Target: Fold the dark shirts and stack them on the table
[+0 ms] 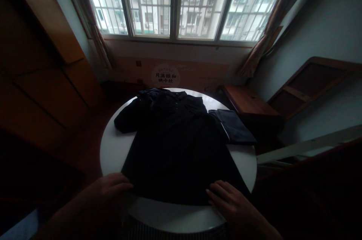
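Observation:
A dark shirt (175, 142) lies spread flat on a round white table (113, 149), collar toward the window. My left hand (110, 189) rests at the shirt's near left hem corner, fingers curled onto the cloth edge. At the near right hem my right hand (226, 198) lies flat with its fingers stretched out and touching the fabric. Whether the left fingers pinch the hem is hard to see in the dim light.
A folded dark garment (236, 126) sits on the table's right side. Behind stand a barred window (181, 2) with curtains, a cardboard box (169, 74), a wooden cabinet (42, 62) at left and a low wooden stand (249, 102) at right.

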Available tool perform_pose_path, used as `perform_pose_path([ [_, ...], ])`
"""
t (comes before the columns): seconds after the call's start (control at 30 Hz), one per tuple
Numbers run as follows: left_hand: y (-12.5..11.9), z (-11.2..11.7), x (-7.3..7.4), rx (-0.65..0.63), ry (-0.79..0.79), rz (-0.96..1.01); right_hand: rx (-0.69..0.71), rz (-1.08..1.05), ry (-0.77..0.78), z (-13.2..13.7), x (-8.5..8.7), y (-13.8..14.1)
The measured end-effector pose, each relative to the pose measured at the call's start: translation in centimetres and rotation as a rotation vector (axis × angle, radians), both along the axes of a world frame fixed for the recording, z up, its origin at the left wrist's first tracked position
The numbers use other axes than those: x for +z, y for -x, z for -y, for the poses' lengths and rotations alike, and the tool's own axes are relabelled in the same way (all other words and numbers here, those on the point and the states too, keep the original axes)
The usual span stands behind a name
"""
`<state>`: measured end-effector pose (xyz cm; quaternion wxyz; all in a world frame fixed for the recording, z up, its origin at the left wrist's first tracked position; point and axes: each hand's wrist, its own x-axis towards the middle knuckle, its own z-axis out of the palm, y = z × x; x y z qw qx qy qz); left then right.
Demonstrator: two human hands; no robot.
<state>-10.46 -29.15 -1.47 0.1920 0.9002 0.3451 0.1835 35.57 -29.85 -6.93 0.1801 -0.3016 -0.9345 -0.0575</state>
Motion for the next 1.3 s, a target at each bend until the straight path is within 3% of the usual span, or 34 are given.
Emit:
perform_pose_path([
  [0.3,0.0,0.1,1.5,-0.004,0.068,-0.036,0.025,-0.024,0.017,0.1,0.7,1.0],
  [0.47,0.4,0.2,1.4,-0.022,0.112,-0.067,0.034,-0.027,0.026,0.1,0.6,0.4],
  [0.7,3.6,0.9,0.7,0.361,-0.245,0.003,0.063,0.003,0.026,0.6,-0.6,0.5],
  [0.77,4.3,0.8,0.8,0.326,-0.278,0.004,0.051,-0.035,0.004,0.8,-1.0,0.7],
  [0.9,3.9,0.2,1.6,0.131,-0.238,0.013,0.043,-0.025,-0.002,0.9,-1.1,1.1],
  [1.13,3.6,0.1,1.3,0.093,-0.2,-0.04,-0.038,-0.059,-0.005,1.1,-0.6,2.1],
  [1.3,4.6,-0.3,1.3,0.032,-0.318,-0.063,0.007,-0.044,-0.039,0.8,-0.7,2.5],
])
